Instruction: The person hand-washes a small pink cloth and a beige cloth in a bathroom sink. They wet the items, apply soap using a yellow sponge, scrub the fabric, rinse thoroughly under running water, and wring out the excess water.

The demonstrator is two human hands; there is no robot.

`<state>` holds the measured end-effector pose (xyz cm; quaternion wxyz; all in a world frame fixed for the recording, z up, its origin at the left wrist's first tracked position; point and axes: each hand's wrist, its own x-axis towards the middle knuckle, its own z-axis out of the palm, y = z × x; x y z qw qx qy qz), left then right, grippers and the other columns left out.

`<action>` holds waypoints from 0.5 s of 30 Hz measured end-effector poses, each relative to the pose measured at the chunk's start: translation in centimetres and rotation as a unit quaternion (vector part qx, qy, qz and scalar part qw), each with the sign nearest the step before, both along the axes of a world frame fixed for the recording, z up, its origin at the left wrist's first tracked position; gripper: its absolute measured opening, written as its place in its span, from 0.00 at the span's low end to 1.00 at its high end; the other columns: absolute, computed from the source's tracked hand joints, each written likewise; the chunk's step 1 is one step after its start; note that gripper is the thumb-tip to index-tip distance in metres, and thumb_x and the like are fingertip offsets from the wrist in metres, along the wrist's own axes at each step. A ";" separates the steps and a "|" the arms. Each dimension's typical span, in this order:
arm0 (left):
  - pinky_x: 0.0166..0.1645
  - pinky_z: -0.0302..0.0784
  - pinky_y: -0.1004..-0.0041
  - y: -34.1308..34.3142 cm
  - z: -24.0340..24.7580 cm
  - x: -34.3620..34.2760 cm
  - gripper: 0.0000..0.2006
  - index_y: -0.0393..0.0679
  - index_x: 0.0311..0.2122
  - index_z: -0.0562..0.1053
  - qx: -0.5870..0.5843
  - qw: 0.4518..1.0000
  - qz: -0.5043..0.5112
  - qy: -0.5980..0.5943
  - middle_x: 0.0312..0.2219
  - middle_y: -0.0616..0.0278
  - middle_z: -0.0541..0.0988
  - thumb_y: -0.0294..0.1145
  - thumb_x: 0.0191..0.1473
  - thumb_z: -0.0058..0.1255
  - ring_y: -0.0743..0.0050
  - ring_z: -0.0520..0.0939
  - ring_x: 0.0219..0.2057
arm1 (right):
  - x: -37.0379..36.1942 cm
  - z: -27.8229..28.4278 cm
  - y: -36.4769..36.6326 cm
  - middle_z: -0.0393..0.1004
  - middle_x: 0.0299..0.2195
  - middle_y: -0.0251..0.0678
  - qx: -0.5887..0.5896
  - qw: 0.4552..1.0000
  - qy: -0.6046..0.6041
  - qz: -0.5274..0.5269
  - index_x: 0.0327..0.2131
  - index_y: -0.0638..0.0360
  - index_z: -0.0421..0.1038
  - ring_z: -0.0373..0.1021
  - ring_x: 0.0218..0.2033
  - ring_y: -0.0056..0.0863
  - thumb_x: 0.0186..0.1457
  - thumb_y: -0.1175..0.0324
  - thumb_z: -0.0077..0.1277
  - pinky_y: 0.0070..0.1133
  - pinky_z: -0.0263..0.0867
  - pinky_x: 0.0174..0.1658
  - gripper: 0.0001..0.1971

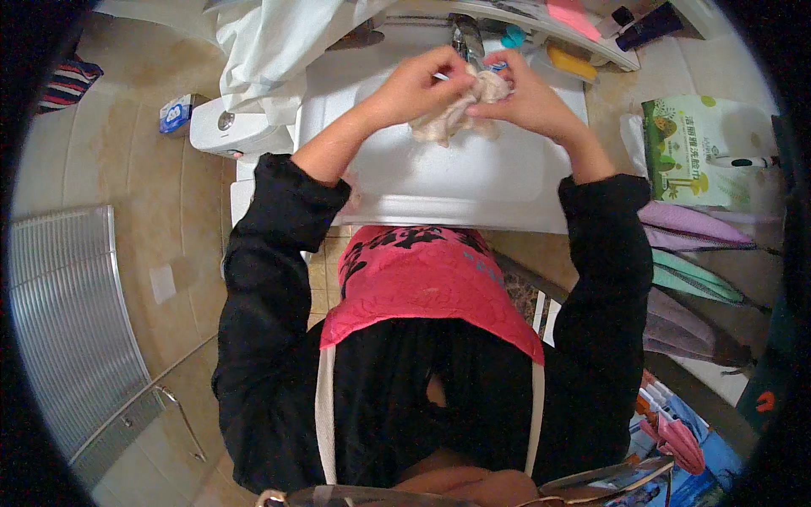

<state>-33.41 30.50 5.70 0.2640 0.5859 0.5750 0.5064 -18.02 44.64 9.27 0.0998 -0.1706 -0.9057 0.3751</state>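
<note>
Over the white washbasin, a crumpled, pale beige cloth hangs between my two hands. My left hand is closed, with its fingertips pinching the cloth's upper left part. My right hand curls round the bunched end of the same cloth, thumb underneath. Just behind the hands stands the metal faucet, partly hidden by them. A small blue and white thing shows by my right fingers, too covered to name. The cloth's lower folds droop toward the basin floor.
A yellow bar-shaped thing lies at the basin's back right, below a shelf with a dark tube. White plastic sheeting hangs at back left. On the right are a green and white package and hanging purple and mint cloths.
</note>
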 end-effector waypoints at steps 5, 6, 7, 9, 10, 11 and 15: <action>0.53 0.65 0.68 0.0 -0.7 0.6 0.31 0.45 0.50 0.64 0.071 0.991 0.085 0.078 0.35 0.63 0.69 0.39 0.40 0.63 0.71 0.72 0.40 | -1.7 -2.5 -0.8 0.73 0.35 0.43 -0.032 0.999 -0.003 -0.034 0.37 0.63 0.68 0.71 0.36 0.33 0.40 0.58 0.60 0.25 0.65 0.39 0.23; 0.53 0.64 0.68 0.1 -2.4 0.9 0.34 0.45 0.50 0.63 0.089 0.990 0.101 0.048 0.37 0.62 0.69 0.40 0.37 0.65 0.70 0.70 0.42 | -2.1 -2.8 -0.6 0.73 0.34 0.40 -0.056 0.998 0.010 -0.032 0.37 0.61 0.68 0.70 0.35 0.29 0.43 0.62 0.58 0.22 0.65 0.39 0.18; 0.54 0.63 0.67 0.3 -3.7 1.1 0.36 0.45 0.51 0.63 0.107 0.987 0.115 0.017 0.39 0.61 0.68 0.41 0.35 0.67 0.69 0.69 0.44 | -2.2 -2.9 -0.4 0.72 0.34 0.37 -0.130 0.991 0.021 -0.030 0.37 0.60 0.68 0.69 0.35 0.26 0.45 0.63 0.57 0.21 0.64 0.39 0.17; 0.52 0.65 0.69 1.2 -5.3 0.4 0.33 0.42 0.49 0.64 0.053 0.995 0.085 -0.019 0.43 0.59 0.66 0.38 0.36 0.65 0.70 0.66 0.47 | -2.1 -3.0 0.1 0.70 0.34 0.31 -0.273 0.961 0.044 -0.027 0.38 0.58 0.67 0.67 0.34 0.20 0.48 0.66 0.55 0.18 0.62 0.40 0.14; 0.51 0.66 0.70 1.8 -5.6 -0.1 0.31 0.42 0.49 0.65 0.020 0.998 0.057 0.003 0.42 0.59 0.67 0.36 0.38 0.63 0.71 0.67 0.46 | -1.8 -2.8 0.3 0.69 0.37 0.32 -0.336 0.940 0.054 -0.020 0.40 0.55 0.66 0.66 0.37 0.20 0.49 0.70 0.54 0.18 0.62 0.42 0.13; 0.50 0.67 0.71 2.2 -6.1 -0.5 0.29 0.41 0.48 0.65 -0.013 0.999 0.030 0.024 0.41 0.60 0.68 0.35 0.39 0.62 0.71 0.69 0.45 | -1.5 -2.6 0.4 0.68 0.38 0.32 -0.360 0.929 0.085 -0.032 0.41 0.54 0.66 0.66 0.38 0.20 0.49 0.70 0.53 0.18 0.62 0.43 0.14; 0.42 0.70 0.78 2.7 -5.2 -1.3 0.23 0.42 0.47 0.66 -0.079 0.976 0.015 -0.201 0.35 0.66 0.75 0.29 0.43 0.55 0.79 0.75 0.34 | 0.7 -2.3 0.9 0.66 0.44 0.33 -0.368 0.923 0.112 -0.013 0.49 0.48 0.62 0.65 0.42 0.22 0.49 0.69 0.53 0.20 0.61 0.47 0.22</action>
